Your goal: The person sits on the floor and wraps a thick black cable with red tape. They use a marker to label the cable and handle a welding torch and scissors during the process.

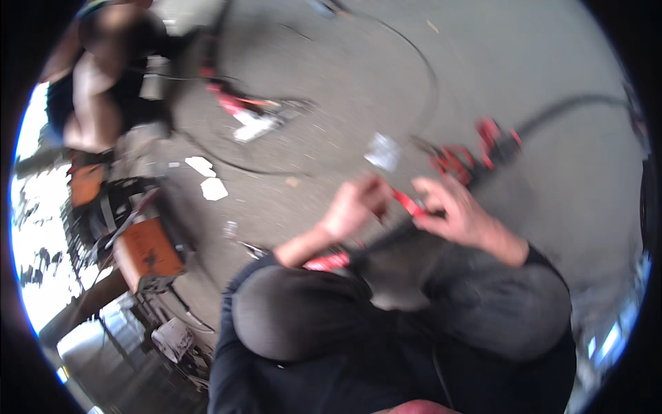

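My left hand (355,208) and right hand (463,215) apart; red strip (408,203) between, right pinching it; left's grip blurred, can't tell. Concrete floor (331,76) beyond.

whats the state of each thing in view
left hand, fingers curled
right hand, fingers bent
red strip, between the hands, grip too blurred to tell
clear packet, lying on the floor
white pieces, lying on the floor
black cable, uncoiled, curving along the floor

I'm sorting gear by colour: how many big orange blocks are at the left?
2: the nearer orange block left of the left hand, the farther orange block higher up, just below the co-worker. Others may be hidden or lost in the blur.
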`<act>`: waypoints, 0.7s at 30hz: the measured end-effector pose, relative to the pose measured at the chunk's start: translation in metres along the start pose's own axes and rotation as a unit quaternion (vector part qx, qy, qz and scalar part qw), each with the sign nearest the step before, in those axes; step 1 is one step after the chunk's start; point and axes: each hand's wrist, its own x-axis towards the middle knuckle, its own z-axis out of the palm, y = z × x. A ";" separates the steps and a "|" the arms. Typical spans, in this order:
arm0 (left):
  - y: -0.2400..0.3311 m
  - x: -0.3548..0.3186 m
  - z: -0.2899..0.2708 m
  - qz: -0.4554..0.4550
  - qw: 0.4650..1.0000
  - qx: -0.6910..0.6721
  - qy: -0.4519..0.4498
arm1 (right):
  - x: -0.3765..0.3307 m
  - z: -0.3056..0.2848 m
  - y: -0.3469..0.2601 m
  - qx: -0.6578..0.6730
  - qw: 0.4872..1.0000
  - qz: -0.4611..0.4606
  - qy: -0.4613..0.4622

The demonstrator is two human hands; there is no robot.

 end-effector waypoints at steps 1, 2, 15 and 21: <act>-0.001 0.006 0.000 0.016 1.000 0.010 0.002 | -0.008 -0.007 0.002 0.029 0.995 0.087 -0.042; -0.002 0.009 0.001 0.000 0.999 -0.039 -0.001 | -0.019 -0.010 0.003 0.048 0.992 0.107 -0.050; -0.014 0.038 0.031 -0.099 0.987 -0.085 -0.096 | -0.080 -0.060 -0.055 0.097 0.930 0.322 -0.148; -0.013 0.040 0.021 -0.076 0.984 -0.139 -0.081 | -0.076 -0.076 -0.051 -0.058 0.992 -0.066 -0.091</act>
